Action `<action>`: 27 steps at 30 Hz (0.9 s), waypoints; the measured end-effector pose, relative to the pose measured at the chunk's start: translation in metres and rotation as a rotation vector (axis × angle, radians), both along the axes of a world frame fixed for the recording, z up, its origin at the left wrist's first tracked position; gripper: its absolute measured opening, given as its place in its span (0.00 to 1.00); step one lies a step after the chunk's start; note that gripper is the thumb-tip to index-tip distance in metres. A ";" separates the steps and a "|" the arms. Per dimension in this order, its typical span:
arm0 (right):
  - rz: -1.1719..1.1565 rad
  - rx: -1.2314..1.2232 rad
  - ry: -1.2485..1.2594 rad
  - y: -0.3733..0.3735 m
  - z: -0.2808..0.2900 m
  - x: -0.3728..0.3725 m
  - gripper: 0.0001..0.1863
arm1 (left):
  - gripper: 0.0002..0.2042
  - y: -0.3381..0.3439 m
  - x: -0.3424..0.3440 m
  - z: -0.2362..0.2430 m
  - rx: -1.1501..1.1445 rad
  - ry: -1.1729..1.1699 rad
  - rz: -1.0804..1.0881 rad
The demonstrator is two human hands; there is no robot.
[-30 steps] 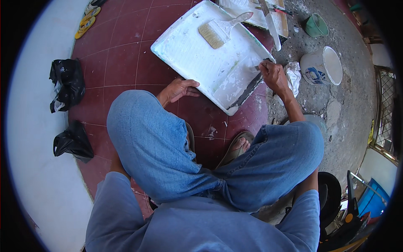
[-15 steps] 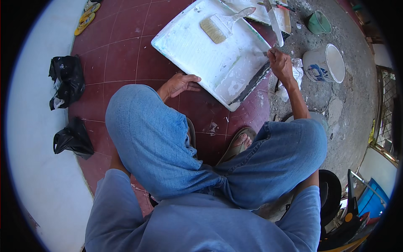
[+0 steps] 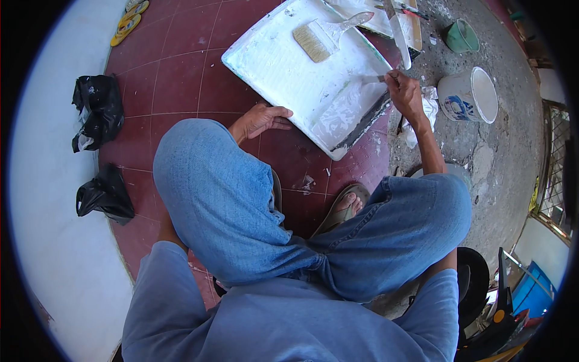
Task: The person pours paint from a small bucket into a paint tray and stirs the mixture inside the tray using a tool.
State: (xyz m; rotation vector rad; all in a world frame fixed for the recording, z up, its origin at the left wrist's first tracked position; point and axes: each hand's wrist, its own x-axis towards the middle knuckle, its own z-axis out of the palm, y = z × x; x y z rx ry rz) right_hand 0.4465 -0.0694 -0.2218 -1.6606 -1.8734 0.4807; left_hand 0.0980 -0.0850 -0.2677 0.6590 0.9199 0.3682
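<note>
A shallow paint tray (image 3: 289, 66), coated in wet white paint, lies tilted across the tiles in front of me. My left hand (image 3: 263, 122) grips its near left rim, thumb on top and fingers under the edge. My right hand (image 3: 405, 93), at the right rim, is closed on a small scraper (image 3: 375, 79) with a paint-covered blade reaching into the tray; its handle is mostly hidden. Across the tray's upper part lies a wide paintbrush (image 3: 313, 41) with pale bristles. White streaks cover the near right end. Just beyond my right hand is a long whitish flat tool (image 3: 398, 35).
A white bucket (image 3: 484, 95) and a green pail (image 3: 462, 36) stand on rough concrete to the right. Crumpled white material (image 3: 429, 108) lies near my right wrist. Black plastic bags (image 3: 98, 113) sit by the left wall, and yellow sandals (image 3: 125, 30) lie farther off.
The scraper's blade has shifted slightly left into the tray, and white paint now streaks more of the near right end. My left hand keeps its hold on the rim.
</note>
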 end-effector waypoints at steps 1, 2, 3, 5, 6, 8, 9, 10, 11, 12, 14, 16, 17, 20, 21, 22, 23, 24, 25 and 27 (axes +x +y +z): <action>-0.023 0.070 -0.034 0.000 -0.001 0.002 0.08 | 0.19 -0.001 0.000 0.000 -0.001 -0.002 0.005; -0.020 0.070 -0.035 -0.003 -0.004 0.001 0.08 | 0.20 -0.001 0.000 0.000 0.005 -0.014 0.011; -0.019 0.035 -0.087 -0.009 -0.007 0.002 0.08 | 0.21 -0.001 0.000 0.000 0.010 -0.027 0.017; -0.017 0.000 -0.135 -0.016 -0.001 -0.006 0.08 | 0.21 -0.001 -0.003 -0.001 0.008 -0.023 0.024; 0.048 -0.046 -0.095 -0.017 0.001 -0.012 0.08 | 0.21 -0.001 -0.004 -0.001 0.006 -0.019 0.029; 0.090 -0.074 -0.014 -0.015 0.003 -0.015 0.08 | 0.21 -0.001 -0.003 0.001 0.003 -0.030 0.025; 0.083 -0.076 -0.017 -0.011 0.002 -0.011 0.08 | 0.21 -0.001 -0.002 0.001 0.003 -0.038 0.030; 0.026 -0.010 -0.016 -0.004 0.000 -0.008 0.08 | 0.21 0.000 -0.001 0.001 0.004 -0.037 0.030; -0.031 0.055 -0.015 -0.001 -0.001 -0.004 0.08 | 0.21 0.000 -0.001 0.001 0.001 -0.035 0.029; -0.072 0.023 -0.125 -0.001 -0.002 0.002 0.08 | 0.21 0.000 0.000 0.000 -0.003 -0.033 0.029; -0.039 0.001 -0.161 -0.007 -0.008 0.001 0.08 | 0.21 0.001 0.000 -0.001 -0.007 -0.026 0.024; 0.035 -0.033 -0.187 -0.015 -0.007 -0.005 0.08 | 0.21 0.001 -0.001 -0.001 -0.016 -0.022 0.011; 0.034 -0.036 -0.188 -0.012 -0.002 -0.010 0.08 | 0.20 0.001 -0.002 -0.001 -0.007 -0.021 0.015; 0.063 -0.083 -0.056 0.003 0.005 -0.012 0.08 | 0.19 0.001 -0.004 0.000 -0.005 -0.017 0.016; 0.058 -0.084 -0.058 0.004 0.005 -0.009 0.08 | 0.19 0.001 -0.003 0.000 -0.012 -0.012 0.019; 0.012 -0.056 -0.119 0.005 0.003 -0.005 0.08 | 0.19 0.001 -0.003 -0.001 -0.010 -0.012 0.021; -0.033 -0.029 -0.180 0.005 0.000 -0.001 0.08 | 0.19 0.001 -0.002 -0.002 -0.011 -0.015 0.021; -0.043 -0.060 -0.207 -0.001 -0.003 0.002 0.09 | 0.19 0.001 -0.001 -0.003 -0.011 -0.017 0.021; -0.038 -0.060 -0.207 -0.006 -0.002 -0.001 0.09 | 0.19 0.000 -0.002 -0.003 -0.012 -0.017 0.026; 0.082 -0.062 -0.198 -0.012 -0.003 -0.007 0.09 | 0.19 0.001 -0.003 -0.005 0.001 -0.013 0.013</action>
